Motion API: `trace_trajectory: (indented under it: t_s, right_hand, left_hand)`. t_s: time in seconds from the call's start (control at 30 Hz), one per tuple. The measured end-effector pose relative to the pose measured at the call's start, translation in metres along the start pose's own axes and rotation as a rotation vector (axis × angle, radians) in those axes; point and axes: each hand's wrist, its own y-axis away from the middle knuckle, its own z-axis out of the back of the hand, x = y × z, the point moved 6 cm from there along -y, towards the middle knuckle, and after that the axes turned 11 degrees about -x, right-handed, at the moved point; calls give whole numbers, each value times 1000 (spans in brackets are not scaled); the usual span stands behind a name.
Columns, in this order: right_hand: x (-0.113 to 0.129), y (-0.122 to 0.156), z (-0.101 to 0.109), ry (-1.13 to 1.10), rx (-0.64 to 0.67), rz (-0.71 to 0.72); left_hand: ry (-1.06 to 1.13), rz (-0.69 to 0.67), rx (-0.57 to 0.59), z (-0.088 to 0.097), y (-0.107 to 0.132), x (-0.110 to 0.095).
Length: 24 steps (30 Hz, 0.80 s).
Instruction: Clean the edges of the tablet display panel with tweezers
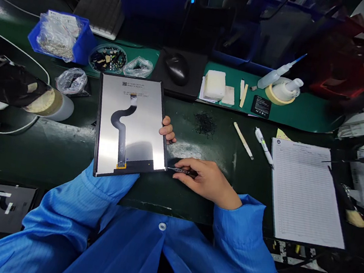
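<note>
A tablet display panel (146,127) is held up over the bench, its silvery back facing me. My left hand (168,130) supports it from beneath; only the fingertips show, curled round its right edge. A dark flex cable (122,137) winds down the panel's back to an orange-edged connector near the bottom. In my right hand (208,181) is a pair of dark tweezers (184,171), pinched between thumb and fingers. The tips of the tweezers are at the panel's lower right corner. My left palm is hidden behind the panel.
Black shreds (205,124) lie on the bench, with a cream stick (243,140) and a white pen (264,147) to their right. A printed form (307,195) lies at right. Behind are a mouse (177,69), a blue bin (83,41) and a glue bottle (274,77).
</note>
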Motion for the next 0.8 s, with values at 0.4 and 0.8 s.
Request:
trace_trajectory:
  t_s: [0.4, 0.8]
  right_hand:
    - [-1, 0, 0, 3, -1, 2]
    - [2, -2, -1, 2, 15, 103]
  left_hand:
    - [20, -16, 14, 0, -1, 0]
    - [-1, -6, -38, -5, 2, 1]
